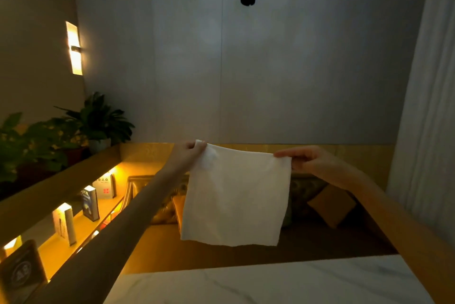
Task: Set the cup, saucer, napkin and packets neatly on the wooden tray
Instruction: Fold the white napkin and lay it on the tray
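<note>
1. Pinches top left corner of the white napkin (235, 200) with curled fingers of the left hand (190, 153).
2. Pinches top right corner likewise with the right hand (315, 163).
3. Holds it spread open in the air, beyond the far edge of the table (270, 284).

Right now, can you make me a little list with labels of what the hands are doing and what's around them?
napkin: white, unfolded, hanging flat in the air
left hand: pinches its top left corner
right hand: pinches its top right corner
table: white, below the napkin, not touching it
behind: cushion, books on a lit shelf, plant, wall lamp
tray, cup, saucer, packets: not in view
</note>
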`<state>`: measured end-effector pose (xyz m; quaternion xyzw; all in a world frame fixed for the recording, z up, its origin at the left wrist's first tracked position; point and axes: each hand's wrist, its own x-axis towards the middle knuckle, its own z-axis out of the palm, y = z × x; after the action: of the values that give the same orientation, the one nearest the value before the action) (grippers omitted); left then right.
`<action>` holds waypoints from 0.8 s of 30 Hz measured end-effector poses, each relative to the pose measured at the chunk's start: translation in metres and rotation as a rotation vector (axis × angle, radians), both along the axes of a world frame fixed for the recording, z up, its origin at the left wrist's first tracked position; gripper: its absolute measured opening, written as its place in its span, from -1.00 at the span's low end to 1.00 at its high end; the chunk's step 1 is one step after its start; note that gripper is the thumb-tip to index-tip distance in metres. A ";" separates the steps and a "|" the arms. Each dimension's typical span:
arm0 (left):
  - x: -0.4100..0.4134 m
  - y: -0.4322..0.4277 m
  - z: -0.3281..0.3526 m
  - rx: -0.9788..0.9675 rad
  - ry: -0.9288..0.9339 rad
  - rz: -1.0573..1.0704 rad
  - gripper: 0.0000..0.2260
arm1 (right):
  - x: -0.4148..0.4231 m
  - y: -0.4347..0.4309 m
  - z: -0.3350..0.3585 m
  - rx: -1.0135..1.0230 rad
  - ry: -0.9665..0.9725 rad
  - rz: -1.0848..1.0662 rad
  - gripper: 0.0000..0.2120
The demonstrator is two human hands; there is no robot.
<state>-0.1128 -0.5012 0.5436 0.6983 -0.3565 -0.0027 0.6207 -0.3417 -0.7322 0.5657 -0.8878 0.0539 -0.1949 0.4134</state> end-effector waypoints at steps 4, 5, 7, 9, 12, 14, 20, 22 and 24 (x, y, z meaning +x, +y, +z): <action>-0.019 0.000 0.010 -0.036 -0.037 -0.027 -0.66 | 0.002 0.013 0.005 -0.048 -0.042 -0.004 -0.70; -0.024 -0.002 0.010 -0.025 -0.032 -0.045 -0.65 | 0.003 0.016 0.006 -0.116 -0.052 -0.044 -0.75; -0.033 -0.007 0.010 0.009 0.020 -0.104 -0.63 | 0.006 0.019 0.007 -0.206 -0.075 -0.102 -0.84; -0.042 -0.013 0.009 0.014 0.078 -0.185 -0.69 | 0.007 0.019 0.008 -0.292 -0.107 -0.120 -0.86; -0.054 -0.023 0.011 0.000 0.123 -0.259 -0.81 | 0.007 0.020 0.014 -0.391 -0.153 -0.090 -0.83; -0.062 -0.031 0.012 -0.005 0.151 -0.276 -0.83 | 0.007 0.026 0.017 -0.440 -0.188 -0.040 -0.88; -0.082 -0.039 0.020 0.010 0.053 -0.283 -0.87 | 0.012 0.031 0.032 -0.520 -0.188 -0.118 -0.81; -0.087 -0.040 0.021 0.002 -0.087 -0.224 -0.86 | 0.012 0.028 0.034 -0.462 -0.187 -0.142 -0.85; -0.096 -0.041 0.022 -0.049 -0.166 -0.194 -0.86 | 0.013 0.033 0.034 -0.397 -0.220 -0.105 -0.88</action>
<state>-0.2084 -0.5426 0.5657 0.6429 -0.4723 0.0040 0.6030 -0.3292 -0.6994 0.5995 -0.9210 0.0152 -0.3188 0.2233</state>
